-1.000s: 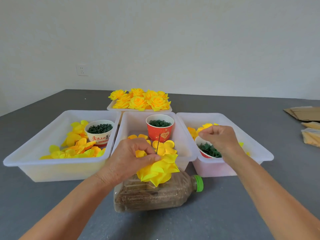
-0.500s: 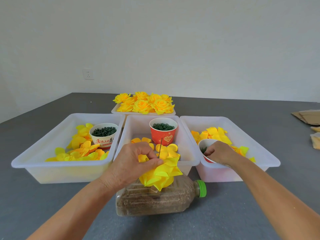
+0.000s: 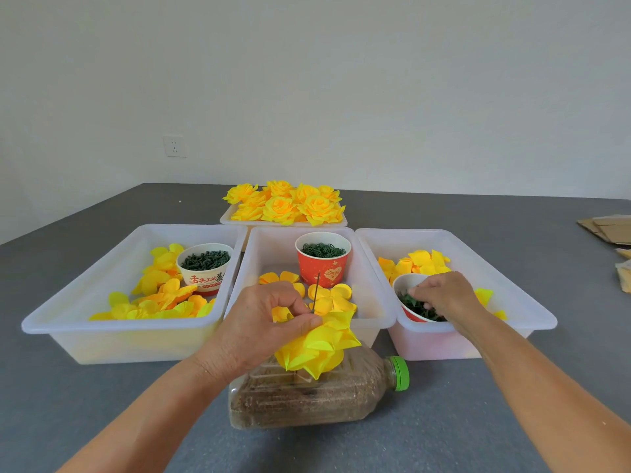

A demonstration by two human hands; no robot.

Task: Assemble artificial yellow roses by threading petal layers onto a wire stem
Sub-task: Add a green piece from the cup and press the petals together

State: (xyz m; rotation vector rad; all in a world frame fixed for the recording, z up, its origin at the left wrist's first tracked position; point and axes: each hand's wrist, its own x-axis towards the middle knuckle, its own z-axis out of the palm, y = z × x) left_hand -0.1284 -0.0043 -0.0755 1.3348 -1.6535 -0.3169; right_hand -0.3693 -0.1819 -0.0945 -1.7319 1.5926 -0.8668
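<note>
Pinching the half-built rose at six o'clock of the middle bin, the left hand has its grip pressed on the petals around the wire stem. That stem's long axis stands nearly upright, tip toward twelve o'clock. The right hand, at three o'clock, has curled fingers in the cup of green pieces; whether they hold one I cannot tell. Loosening the pinch could let layers slide or fan apart.

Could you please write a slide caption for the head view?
Left hand holds a half-built yellow rose on its wire; right hand reaches into a cup.
</note>
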